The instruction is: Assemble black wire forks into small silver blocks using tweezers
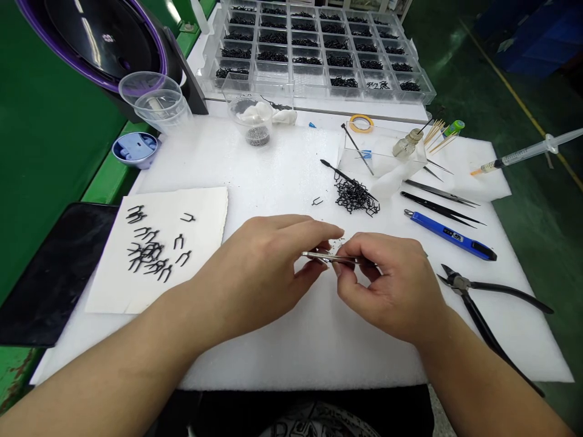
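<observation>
My right hand (387, 273) is closed, thumb and fingers pinching a slim silver metal tool (314, 255) that points left. Its exact kind is partly hidden by the fingers. My left hand (273, 261) curls around the tool's far end, its thumb below and its forefinger above. Whatever is pinched in the left fingertips is too small to make out. Dark specks lie on the white foam sheet (273, 358) just beyond the fingertips. Behind the hands is a pile of small black forked pieces (355, 197), with one black forked piece (317, 201) lying apart.
White paper (207, 209) at left bears several black forked pieces (150, 252). Diagonal cutters (461, 283), a blue utility knife (449, 235), black tweezers (437, 207) and a syringe (519, 155) lie right. A compartment tray (310, 91), clear cups (157, 103) and yellow tape (361, 124) stand behind.
</observation>
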Demonstrator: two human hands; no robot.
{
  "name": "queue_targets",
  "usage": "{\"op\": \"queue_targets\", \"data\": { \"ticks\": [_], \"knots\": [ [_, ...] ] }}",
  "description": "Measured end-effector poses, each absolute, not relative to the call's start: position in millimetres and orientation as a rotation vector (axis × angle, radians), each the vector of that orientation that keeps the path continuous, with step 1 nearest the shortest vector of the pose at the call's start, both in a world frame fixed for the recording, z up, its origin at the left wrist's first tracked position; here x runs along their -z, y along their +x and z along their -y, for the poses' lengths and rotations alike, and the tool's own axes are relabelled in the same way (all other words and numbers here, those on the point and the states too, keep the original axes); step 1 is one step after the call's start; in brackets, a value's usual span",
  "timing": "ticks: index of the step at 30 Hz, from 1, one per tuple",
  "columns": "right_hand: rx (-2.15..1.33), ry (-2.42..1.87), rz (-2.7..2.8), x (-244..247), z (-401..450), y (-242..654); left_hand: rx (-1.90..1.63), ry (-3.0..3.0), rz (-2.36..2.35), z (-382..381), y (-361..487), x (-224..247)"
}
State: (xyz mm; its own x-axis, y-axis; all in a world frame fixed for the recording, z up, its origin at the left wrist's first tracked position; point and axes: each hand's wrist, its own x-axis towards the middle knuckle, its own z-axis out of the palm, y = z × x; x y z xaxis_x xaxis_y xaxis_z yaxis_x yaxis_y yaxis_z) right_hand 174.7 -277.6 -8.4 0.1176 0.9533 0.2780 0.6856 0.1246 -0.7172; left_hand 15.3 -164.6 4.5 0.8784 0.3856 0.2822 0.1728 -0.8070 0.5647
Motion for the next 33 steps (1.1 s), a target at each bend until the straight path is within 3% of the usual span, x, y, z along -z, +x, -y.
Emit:
{"op": "queue_targets", "data": {
  "ticks": [11, 16, 20, 27, 33],
  "knots": [
    [-0.481, -1.625, 1.575, 5, 279, 176, -0.435, 2.521, -0.498, 160, 14, -2],
    [-0.78, -1.664, 1.176, 2, 281, 181, -0.197, 2.517, -0.394, 157, 13, -3],
    [-0.978, -1.443, 0.912, 6, 280, 185, -0.038, 2.535, -0.371, 157, 13, -6],
    [-0.917, -1.435, 0.81, 10, 275, 177, -0.476, 2.137, -0.742, 169, 23, -15],
    [-0.89, -1.457, 0.781, 9, 273, 167, -0.378, 1.843, -0.918, 174, 30, -15]
  ]
}}
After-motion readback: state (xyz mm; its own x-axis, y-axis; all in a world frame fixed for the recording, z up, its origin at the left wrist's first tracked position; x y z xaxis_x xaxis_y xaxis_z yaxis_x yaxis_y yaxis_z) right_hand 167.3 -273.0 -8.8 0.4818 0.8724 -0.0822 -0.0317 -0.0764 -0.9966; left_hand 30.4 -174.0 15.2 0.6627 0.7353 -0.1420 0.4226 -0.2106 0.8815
